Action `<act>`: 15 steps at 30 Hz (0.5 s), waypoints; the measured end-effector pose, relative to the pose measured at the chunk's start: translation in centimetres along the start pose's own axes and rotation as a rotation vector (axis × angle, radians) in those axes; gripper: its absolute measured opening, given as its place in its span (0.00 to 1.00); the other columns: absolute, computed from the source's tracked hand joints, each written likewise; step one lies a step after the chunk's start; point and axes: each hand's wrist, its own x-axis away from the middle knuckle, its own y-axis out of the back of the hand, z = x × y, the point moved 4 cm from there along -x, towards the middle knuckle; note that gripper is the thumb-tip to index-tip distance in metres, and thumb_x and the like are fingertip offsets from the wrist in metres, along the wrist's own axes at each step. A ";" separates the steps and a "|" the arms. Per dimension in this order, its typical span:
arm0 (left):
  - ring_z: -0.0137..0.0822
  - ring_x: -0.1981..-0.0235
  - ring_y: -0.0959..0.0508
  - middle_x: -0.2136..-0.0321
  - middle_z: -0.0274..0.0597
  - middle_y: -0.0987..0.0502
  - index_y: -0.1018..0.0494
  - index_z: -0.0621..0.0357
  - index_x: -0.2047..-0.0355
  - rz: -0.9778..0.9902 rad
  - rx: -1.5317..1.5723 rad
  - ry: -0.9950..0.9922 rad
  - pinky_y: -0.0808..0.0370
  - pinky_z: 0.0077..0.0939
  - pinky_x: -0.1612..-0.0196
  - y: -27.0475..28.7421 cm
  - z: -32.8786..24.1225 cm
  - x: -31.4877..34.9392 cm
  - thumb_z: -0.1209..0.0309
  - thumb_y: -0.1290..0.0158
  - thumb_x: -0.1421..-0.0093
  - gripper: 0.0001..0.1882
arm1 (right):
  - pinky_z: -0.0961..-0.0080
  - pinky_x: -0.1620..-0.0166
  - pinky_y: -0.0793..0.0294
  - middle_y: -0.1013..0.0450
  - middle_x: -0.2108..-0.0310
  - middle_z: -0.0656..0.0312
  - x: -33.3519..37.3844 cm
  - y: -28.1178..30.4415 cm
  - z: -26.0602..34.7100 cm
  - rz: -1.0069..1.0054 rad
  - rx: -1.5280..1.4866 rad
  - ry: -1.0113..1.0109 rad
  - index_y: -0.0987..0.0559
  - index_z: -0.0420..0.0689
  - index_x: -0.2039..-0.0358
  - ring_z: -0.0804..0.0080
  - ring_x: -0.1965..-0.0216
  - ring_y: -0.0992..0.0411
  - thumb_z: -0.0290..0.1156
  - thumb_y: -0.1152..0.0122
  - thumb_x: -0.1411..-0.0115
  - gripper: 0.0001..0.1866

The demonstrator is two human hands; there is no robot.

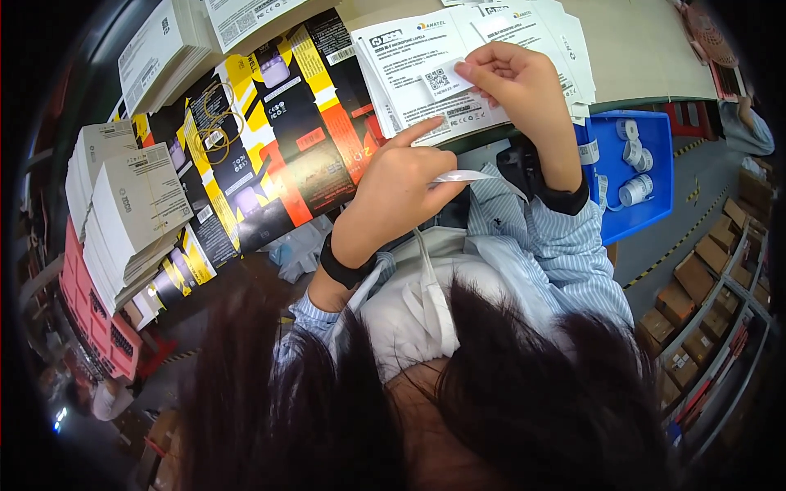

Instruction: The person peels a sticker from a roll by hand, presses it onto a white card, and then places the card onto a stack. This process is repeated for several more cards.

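A small white sticker with a square code (443, 79) is pinched between the thumb and forefinger of my right hand (517, 80). It lies over the top sheet of a stack of white printed leaflets (405, 61). The forefinger of my left hand (399, 186) stretches onto the lower edge of that sheet. My left hand's other fingers are curled round a narrow white label strip (471, 175), whose end sticks out to the right. More printed leaflets (532, 33) lie fanned beside the stack, partly behind my right hand.
Leaflet stacks (135, 192) stand at the left, others (164, 53) at the far left. Printed black, yellow and red cardboard (286, 123) covers the table's left part, with rubber bands (217, 135) on it. A blue bin (655, 209) at the right holds label rolls (634, 190). Boxes (696, 278) fill shelving beyond.
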 end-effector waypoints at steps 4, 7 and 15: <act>0.47 0.64 0.24 0.87 0.45 0.30 0.31 0.61 0.84 -0.001 -0.019 0.010 0.34 0.34 0.49 0.0 0.0 0.1 0.67 0.44 0.51 0.12 | 0.92 0.78 0.37 0.29 0.81 0.67 -0.2 -0.3 -0.2 -0.034 -0.001 -0.020 0.23 0.37 0.71 0.88 0.81 0.35 0.31 0.39 0.48 0.09; 0.46 0.63 0.25 0.86 0.45 0.29 0.31 0.60 0.84 0.029 -0.020 0.028 0.34 0.34 0.48 0.1 0.0 0.0 0.66 0.44 0.51 0.12 | 0.92 0.78 0.36 0.28 0.80 0.67 -0.2 -0.4 -0.3 -0.040 -0.033 -0.039 0.23 0.37 0.71 0.87 0.80 0.34 0.31 0.38 0.48 0.09; 0.42 0.78 0.29 0.89 0.42 0.32 0.31 0.60 0.84 -0.032 0.006 -0.018 0.35 0.36 0.46 -0.1 0.0 0.0 0.72 0.45 0.54 0.08 | 0.91 0.77 0.35 0.28 0.80 0.66 0.0 -0.4 -0.6 -0.081 -0.012 -0.007 0.23 0.37 0.71 0.86 0.79 0.32 0.31 0.38 0.48 0.09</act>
